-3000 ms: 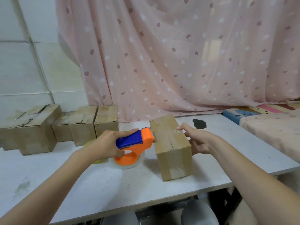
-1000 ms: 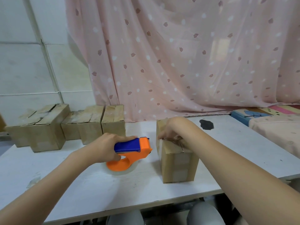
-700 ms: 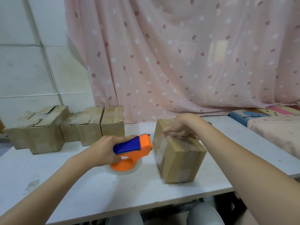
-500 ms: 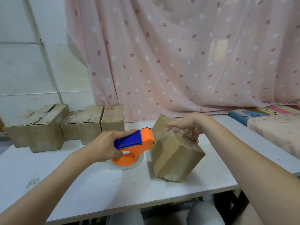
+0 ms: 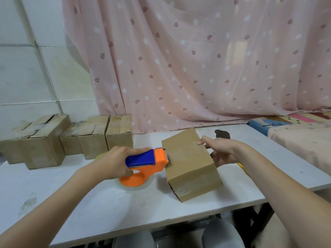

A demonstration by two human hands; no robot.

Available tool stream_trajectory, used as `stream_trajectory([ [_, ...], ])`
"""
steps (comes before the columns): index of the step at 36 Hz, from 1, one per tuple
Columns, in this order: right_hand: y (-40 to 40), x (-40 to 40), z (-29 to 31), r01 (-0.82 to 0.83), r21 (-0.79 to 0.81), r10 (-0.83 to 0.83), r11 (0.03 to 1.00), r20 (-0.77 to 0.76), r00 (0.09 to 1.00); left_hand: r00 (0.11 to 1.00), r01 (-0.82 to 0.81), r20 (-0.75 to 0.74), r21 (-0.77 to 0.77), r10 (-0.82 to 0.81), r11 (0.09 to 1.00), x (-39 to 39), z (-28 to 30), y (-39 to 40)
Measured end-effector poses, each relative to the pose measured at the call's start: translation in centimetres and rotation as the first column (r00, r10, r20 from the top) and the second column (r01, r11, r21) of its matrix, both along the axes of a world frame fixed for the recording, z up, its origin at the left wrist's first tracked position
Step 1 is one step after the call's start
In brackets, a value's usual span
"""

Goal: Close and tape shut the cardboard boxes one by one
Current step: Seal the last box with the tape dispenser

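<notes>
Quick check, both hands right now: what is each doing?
Left hand: grips the tape dispenser by its blue handle.
Right hand: open, fingers against the right side of the cardboard box, thumb on top.

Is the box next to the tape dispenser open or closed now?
Closed: the box shows a flat top without raised flaps, and clear tape crosses its near end.
</notes>
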State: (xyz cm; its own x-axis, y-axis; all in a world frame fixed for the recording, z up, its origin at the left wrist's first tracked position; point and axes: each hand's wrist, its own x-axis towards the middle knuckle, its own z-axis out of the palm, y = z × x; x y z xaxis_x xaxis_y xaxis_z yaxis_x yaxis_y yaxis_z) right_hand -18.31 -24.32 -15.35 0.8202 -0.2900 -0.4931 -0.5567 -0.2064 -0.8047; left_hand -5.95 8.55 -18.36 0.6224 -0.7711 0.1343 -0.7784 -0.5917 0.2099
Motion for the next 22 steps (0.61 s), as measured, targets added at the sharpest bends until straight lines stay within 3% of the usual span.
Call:
stream_trajectory([
  [6, -1.1, -0.6, -2.0, -0.015, 0.046, 0.016, 0.999, -0.02, 1.0, 1.0, 0.015, -0.021, 0.021, -0.014, 1.0, -0.3, 0.1, -1.2],
  [8, -1.2, -0.7, -2.3, -0.024, -0.07, 0.019, 0.997, -0.061, 0.998, 0.999, 0.018, -0.027, 0.011, -0.017, 1.0, -0.4, 0.0, -1.4],
  [10, -1.1, -0.8, -2.2, -0.01, -0.291, -0.001, 0.957, -0.038, 0.999, 0.999, 0.016, -0.033, -0.004, -0.016, 1.0, -0.4, -0.1, -1.5],
  [13, 1.1, -1.4, -1.9, -0.008, -0.649, 0.09, 0.761, 0.093, 0.992, 0.999, 0.013, -0.03, -0.009, -0.013, 1.0, -0.4, 0.0, -1.8],
  [15, 3.5, -2.0, -1.7, -0.034, -0.804, 0.264, 0.594, 0.155, 0.952, 1.0, 0.01, -0.029, -0.009, -0.01, 1.0, -0.5, 0.1, -2.0],
  [18, 6.3, -2.2, -2.4, -0.128, -0.856, 0.453, 0.501, 0.133, 0.882, 1.0, 0.011, -0.022, -0.007, -0.011, 1.0, -0.5, 0.2, -2.5],
  [22, 7.3, -2.4, -3.3, -0.183, -0.912, 0.511, 0.367, 0.033, 0.859, 1.0, 0.014, -0.015, -0.002, -0.014, 1.0, -0.5, 0.2, -2.7],
])
